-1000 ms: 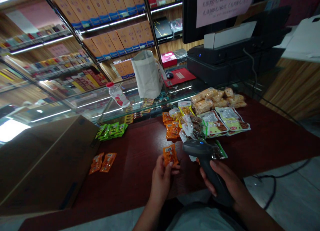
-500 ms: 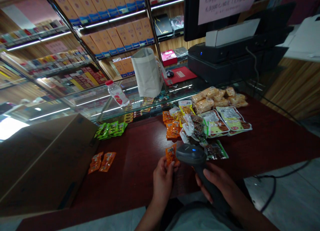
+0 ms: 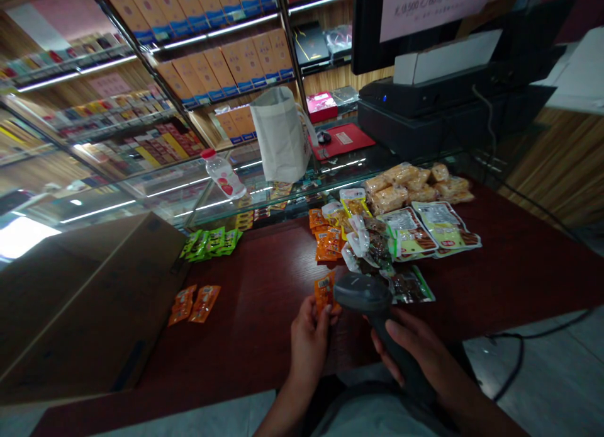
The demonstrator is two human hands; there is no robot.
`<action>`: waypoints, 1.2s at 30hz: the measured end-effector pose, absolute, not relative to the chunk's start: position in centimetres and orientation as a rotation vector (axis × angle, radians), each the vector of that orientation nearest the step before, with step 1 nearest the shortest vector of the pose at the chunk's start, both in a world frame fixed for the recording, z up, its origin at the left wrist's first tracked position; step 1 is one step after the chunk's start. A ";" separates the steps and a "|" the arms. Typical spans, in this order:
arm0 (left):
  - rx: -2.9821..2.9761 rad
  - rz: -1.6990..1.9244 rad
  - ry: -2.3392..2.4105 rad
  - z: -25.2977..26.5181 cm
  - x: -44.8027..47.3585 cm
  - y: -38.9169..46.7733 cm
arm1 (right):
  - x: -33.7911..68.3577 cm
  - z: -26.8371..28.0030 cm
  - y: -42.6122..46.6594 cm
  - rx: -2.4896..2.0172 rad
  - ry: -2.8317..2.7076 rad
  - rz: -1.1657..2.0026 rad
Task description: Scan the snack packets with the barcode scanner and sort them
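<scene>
My left hand (image 3: 312,329) pinches a small orange snack packet (image 3: 324,289) upright, its barcode side facing me. In my right hand (image 3: 415,346) is a dark handheld barcode scanner (image 3: 363,292), fingers wrapped round its handle. The scanner's head is close beside the packet's right edge. Behind them lie more orange packets (image 3: 329,243), clear bags of dark snacks (image 3: 372,245) and a dark snack pack with a green edge (image 3: 413,284). Two orange packets (image 3: 204,303) rest apart on the left of the dark red table (image 3: 255,336).
A large cardboard box (image 3: 85,305) stands at the left, with green packets (image 3: 212,243) beside it. Flat snack pouches (image 3: 448,226) and wrapped tan food packs (image 3: 406,185) lie at the right. Behind are a glass counter, a bottle (image 3: 223,175), a paper bag (image 3: 282,135) and a monitor (image 3: 368,34).
The blue light on top of the scanner no longer shows. Both hands keep nearly the same pose; the whole view has shifted slightly.
</scene>
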State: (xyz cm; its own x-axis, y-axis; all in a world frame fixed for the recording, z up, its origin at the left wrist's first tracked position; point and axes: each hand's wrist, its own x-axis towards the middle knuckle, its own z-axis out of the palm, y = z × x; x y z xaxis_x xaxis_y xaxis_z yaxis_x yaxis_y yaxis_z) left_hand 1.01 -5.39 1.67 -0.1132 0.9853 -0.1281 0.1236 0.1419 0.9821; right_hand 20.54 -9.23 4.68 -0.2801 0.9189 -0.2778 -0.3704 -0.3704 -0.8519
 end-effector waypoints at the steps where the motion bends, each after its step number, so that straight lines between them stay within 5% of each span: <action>1: 1.130 1.122 1.438 1.7 1.1 -5.4 | 20.6 4.6 -9.2 -0.988 -0.845 1.804; 27: 1.057 1.220 1.316 4.4 1.6 7.1 | 23.5 3.4 -9.6 -0.950 -0.556 1.716; 36: 1.839 0.900 1.946 5.1 3.2 9.9 | 23.4 3.7 -10.1 -0.950 -0.539 1.693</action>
